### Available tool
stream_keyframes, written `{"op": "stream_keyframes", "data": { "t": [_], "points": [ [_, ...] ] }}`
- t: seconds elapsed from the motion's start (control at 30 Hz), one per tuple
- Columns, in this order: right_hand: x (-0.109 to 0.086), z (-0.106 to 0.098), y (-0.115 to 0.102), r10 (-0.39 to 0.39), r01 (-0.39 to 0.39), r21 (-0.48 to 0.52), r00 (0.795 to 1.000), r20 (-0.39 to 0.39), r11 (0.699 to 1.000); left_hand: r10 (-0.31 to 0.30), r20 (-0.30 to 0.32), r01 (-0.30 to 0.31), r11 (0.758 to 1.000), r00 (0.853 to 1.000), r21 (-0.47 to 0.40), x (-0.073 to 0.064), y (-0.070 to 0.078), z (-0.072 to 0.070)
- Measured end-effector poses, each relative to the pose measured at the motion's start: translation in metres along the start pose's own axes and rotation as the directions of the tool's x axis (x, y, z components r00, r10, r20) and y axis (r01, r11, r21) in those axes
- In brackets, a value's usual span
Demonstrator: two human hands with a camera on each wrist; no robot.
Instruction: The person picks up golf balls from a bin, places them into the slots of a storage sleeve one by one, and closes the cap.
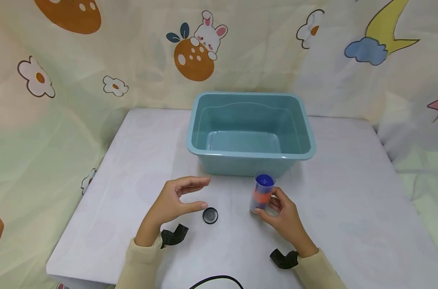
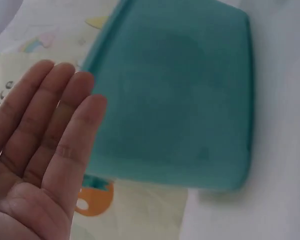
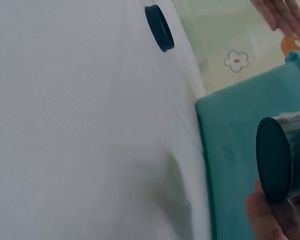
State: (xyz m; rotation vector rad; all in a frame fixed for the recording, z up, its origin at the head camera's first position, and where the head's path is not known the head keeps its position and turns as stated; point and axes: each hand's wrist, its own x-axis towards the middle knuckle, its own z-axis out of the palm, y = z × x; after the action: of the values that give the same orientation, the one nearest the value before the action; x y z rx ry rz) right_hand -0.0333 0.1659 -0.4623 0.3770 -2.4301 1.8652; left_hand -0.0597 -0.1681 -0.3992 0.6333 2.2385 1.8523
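My right hand [image 1: 285,218] holds a clear tube [image 1: 261,196] with blue and orange contents, its fingers and thumb around the lower part. A shiny blue, rounded top shows at the tube's upper end. In the right wrist view the dark round base of the tube [image 3: 273,160] faces the camera, clear of the table. My left hand [image 1: 175,200] is raised over the table with straight fingers and thumb spread apart, holding nothing. Just right of the left thumb lies a round black lid [image 1: 210,215], which the right wrist view shows as a dark ring-like lid [image 3: 160,28].
A blue-green plastic tub [image 1: 251,154] stands at the back of the white-covered table [image 1: 150,140], directly behind the tube. Nothing shows inside it. A printed cloth [image 1: 139,44] hangs behind. A black cable [image 1: 219,277] curves at the near edge.
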Motion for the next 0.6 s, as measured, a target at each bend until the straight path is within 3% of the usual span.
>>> {"op": "stream_keyframes", "data": {
  "t": [0.3,0.47,0.6],
  "points": [
    [0.022,0.008,0.002,0.013,-0.003,-0.108,0.996,0.086,0.994,-0.112,0.03,0.104,0.975,0.993,0.195,-0.012,-0.019,0.01],
    [0.032,0.012,0.0,0.051,-0.034,-0.161,0.993,0.105,0.986,-0.169,0.042,0.147,0.938,0.985,0.314,-0.011,-0.026,0.016],
    [0.037,0.015,-0.001,0.072,-0.049,-0.174,0.989,0.126,0.983,-0.22,0.039,0.185,0.893,0.975,0.41,-0.013,-0.03,0.021]
  ]
}}
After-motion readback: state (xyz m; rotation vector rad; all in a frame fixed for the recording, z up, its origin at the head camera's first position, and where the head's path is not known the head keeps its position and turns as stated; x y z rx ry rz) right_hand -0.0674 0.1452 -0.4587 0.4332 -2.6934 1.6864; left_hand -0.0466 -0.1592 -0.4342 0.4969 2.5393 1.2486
